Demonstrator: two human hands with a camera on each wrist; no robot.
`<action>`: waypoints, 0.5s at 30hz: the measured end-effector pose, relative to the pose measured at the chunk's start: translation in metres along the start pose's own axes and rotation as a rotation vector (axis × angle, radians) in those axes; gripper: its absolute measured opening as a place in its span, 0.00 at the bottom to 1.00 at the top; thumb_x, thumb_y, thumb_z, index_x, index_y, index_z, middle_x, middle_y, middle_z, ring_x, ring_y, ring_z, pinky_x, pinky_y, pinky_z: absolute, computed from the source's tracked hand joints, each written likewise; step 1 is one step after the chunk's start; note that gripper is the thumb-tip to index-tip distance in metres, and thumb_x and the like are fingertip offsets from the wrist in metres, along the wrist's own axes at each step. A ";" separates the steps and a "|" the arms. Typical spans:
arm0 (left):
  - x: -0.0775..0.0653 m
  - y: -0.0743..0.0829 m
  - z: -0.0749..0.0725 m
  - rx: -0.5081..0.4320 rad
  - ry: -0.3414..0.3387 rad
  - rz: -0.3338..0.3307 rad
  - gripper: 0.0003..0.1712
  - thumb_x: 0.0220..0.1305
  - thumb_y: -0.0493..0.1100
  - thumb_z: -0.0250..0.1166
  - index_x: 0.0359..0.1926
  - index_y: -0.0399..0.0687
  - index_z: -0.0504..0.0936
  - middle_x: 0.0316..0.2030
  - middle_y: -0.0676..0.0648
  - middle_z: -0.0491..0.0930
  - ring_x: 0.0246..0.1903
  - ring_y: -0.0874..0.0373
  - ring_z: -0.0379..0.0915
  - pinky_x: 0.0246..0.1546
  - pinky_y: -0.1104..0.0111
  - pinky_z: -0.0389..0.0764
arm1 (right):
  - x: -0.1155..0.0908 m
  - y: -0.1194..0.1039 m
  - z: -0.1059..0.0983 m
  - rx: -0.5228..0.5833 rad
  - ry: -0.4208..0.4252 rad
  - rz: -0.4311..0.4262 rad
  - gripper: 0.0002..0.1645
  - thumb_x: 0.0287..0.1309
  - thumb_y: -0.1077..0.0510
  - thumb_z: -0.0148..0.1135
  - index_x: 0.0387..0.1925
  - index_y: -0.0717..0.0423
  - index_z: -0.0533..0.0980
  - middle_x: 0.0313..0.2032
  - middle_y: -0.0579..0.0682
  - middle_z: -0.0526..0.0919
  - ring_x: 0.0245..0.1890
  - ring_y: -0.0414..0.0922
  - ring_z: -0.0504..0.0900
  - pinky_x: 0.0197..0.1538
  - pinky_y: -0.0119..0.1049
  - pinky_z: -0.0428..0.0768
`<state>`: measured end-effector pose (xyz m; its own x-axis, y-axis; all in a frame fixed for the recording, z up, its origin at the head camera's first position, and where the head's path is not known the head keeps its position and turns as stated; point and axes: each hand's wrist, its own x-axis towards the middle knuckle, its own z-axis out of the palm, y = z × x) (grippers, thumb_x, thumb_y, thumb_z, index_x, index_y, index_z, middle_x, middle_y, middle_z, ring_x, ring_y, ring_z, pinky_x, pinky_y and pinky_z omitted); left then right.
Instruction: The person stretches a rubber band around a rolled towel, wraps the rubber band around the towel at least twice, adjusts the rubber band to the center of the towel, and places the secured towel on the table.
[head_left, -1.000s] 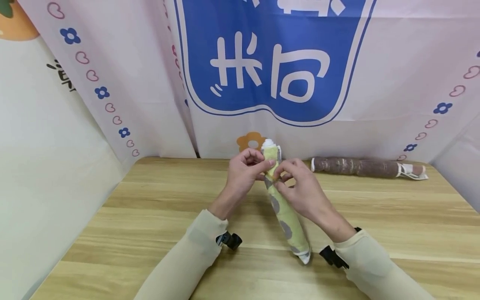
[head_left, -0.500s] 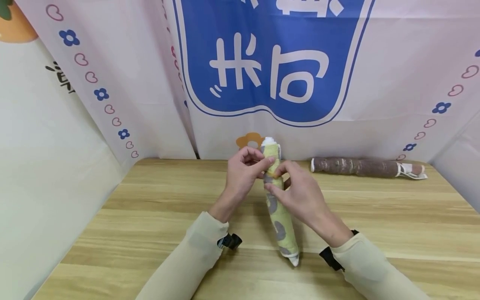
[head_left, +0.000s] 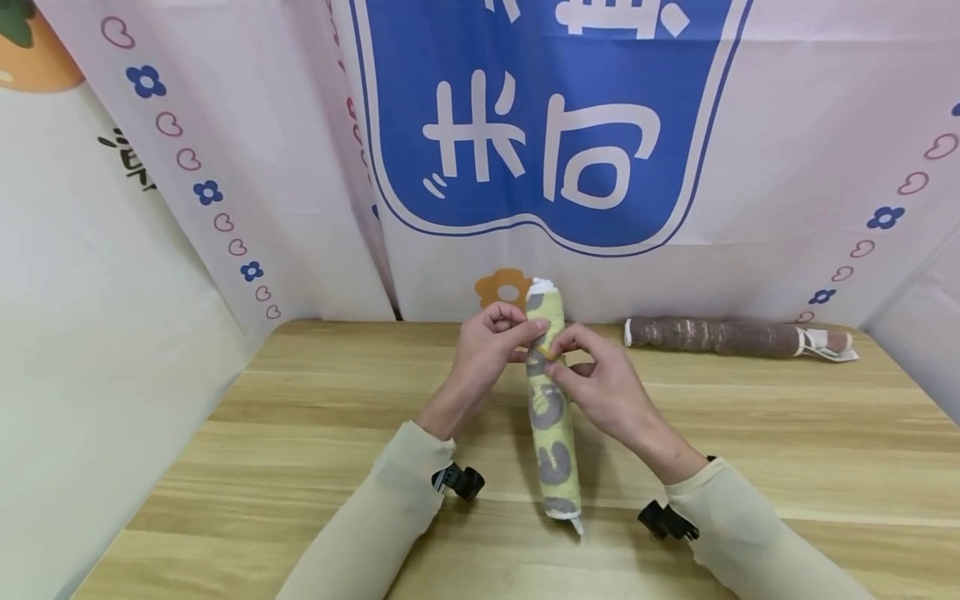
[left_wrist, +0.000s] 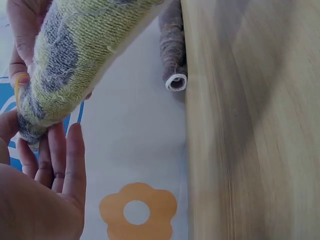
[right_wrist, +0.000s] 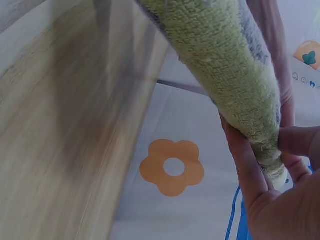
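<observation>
A rolled-up towel (head_left: 555, 442), yellow-green with grey spots, is held up off the table, its white-edged upper end tilted toward the backdrop. Near its upper end, my left hand (head_left: 483, 350) grips the roll between thumb and fingers. A thin yellow rubber band (left_wrist: 18, 90) goes round the roll close to that grip. On the other side my right hand (head_left: 611, 387) pinches the band against the towel with thumb and forefinger. In the right wrist view the fingers (right_wrist: 245, 160) lie along the narrow end of the towel.
A brown rolled towel (head_left: 712, 336) lies at the back right of the wooden table (head_left: 247, 467), by its far edge. A printed cloth backdrop (head_left: 300, 167) hangs directly behind the table.
The towel's lower end has swung left and the roll has turned, showing more grey spots. My right fingers have shifted slightly at the band; my left hand stays almost in place.
</observation>
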<state>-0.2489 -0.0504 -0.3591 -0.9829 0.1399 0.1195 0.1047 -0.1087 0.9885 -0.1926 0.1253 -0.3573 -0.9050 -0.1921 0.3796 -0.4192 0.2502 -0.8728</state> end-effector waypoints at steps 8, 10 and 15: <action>-0.002 0.002 0.002 0.006 0.030 0.063 0.14 0.62 0.39 0.79 0.35 0.45 0.79 0.30 0.49 0.83 0.31 0.59 0.79 0.29 0.68 0.85 | -0.002 0.001 0.002 -0.123 0.012 -0.088 0.12 0.64 0.77 0.64 0.39 0.60 0.83 0.44 0.55 0.86 0.40 0.51 0.86 0.38 0.36 0.86; -0.003 0.001 0.003 0.026 0.049 0.091 0.14 0.62 0.39 0.79 0.34 0.45 0.79 0.29 0.49 0.83 0.30 0.59 0.78 0.28 0.69 0.84 | -0.003 -0.001 0.003 -0.184 0.022 -0.087 0.10 0.64 0.76 0.65 0.40 0.60 0.82 0.45 0.56 0.85 0.40 0.52 0.87 0.37 0.38 0.87; -0.005 0.000 0.006 0.061 0.103 0.152 0.14 0.60 0.38 0.80 0.31 0.45 0.80 0.27 0.49 0.82 0.25 0.61 0.75 0.25 0.72 0.82 | -0.004 -0.005 0.006 -0.413 0.045 -0.044 0.14 0.63 0.60 0.77 0.42 0.58 0.78 0.45 0.55 0.80 0.39 0.50 0.84 0.36 0.40 0.86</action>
<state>-0.2436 -0.0452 -0.3595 -0.9651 0.0244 0.2606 0.2588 -0.0607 0.9640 -0.1860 0.1187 -0.3561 -0.8839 -0.1720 0.4349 -0.4434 0.6041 -0.6621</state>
